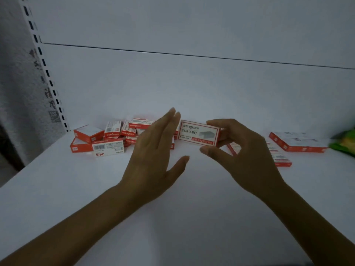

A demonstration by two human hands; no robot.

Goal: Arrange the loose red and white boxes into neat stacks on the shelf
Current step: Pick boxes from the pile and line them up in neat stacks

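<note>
- Shelf (57,189): white and flat. It lies below the fingers of both hands and carries all the resting boxes.
- Back panel (192,83): white and upright, beyond the fingertips of both hands.
- Left hand (153,150): raised above the shelf, holding nothing. Its fingers (171,120) are straight and pressed together, with the thumb spread wide. The fingertips are just beside the left end of the held box; contact cannot be confirmed.
- Right hand (245,150): pinches the held box, with the index finger (215,122) on the upper edge and the thumb (206,150) at the lower edge.
- Loose pile (113,137): red and white boxes at mixed angles on the shelf, left of the left fingers and partly hidden behind them.
- Flat row (295,143): red and white boxes lying flat on the shelf, right of the right fingers.
- Held box (198,134): red and white, printed face toward the camera and slightly tilted. It is clear of the shelf, between the two sets of fingertips.
- Green package (343,143): blurred, far right of the right fingers.
</note>
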